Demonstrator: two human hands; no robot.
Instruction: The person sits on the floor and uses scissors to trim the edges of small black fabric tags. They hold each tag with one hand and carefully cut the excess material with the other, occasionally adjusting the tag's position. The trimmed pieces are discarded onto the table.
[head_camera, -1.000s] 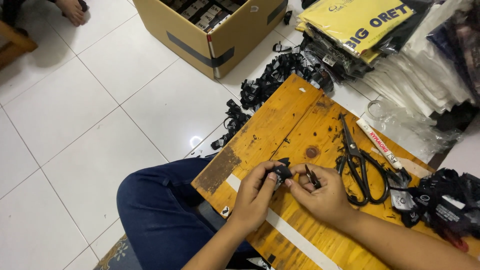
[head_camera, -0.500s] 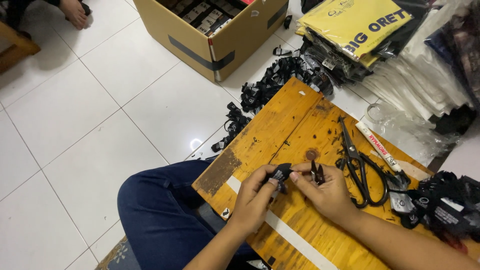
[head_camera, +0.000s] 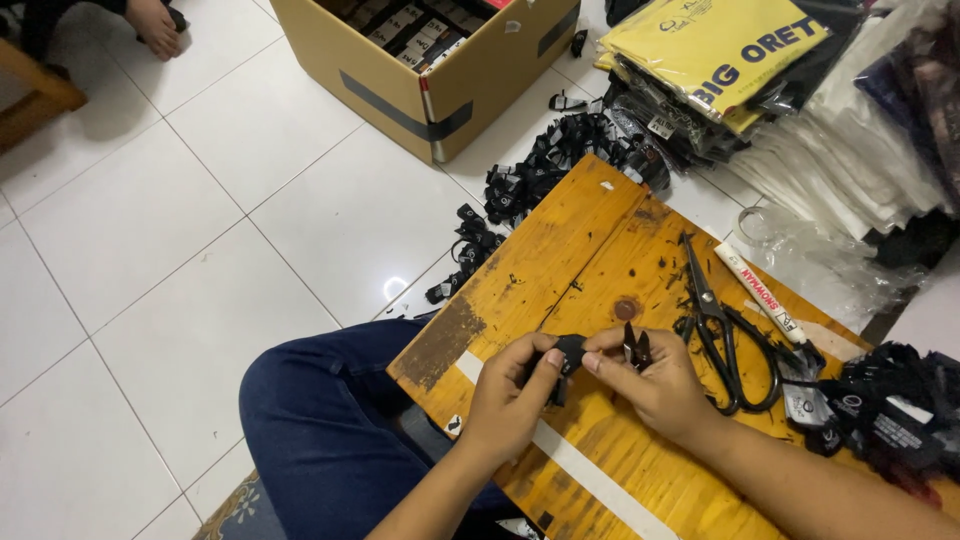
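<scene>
Looking worn and matt: a wooden board (head_camera: 560, 250), orange-stained, scuffed dark at one corner, crossed by a smooth pale strip of tape (head_camera: 590, 470). Lying on it, black scissors (head_camera: 725, 330) showing dull metal blades and glossy painted handles, beside a marker (head_camera: 760, 295) in smooth plastic. Pinched between the left hand (head_camera: 510, 400) and right hand (head_camera: 650, 385), a small black label (head_camera: 568, 352) seeming soft woven cloth. Gleaming beneath: glazed white floor tiles (head_camera: 200, 200). Appearing matt and papery, a cardboard box (head_camera: 400, 90). Shining nearby, clear plastic bags (head_camera: 800, 250). Covering the knee, dark blue denim (head_camera: 320, 410).
</scene>
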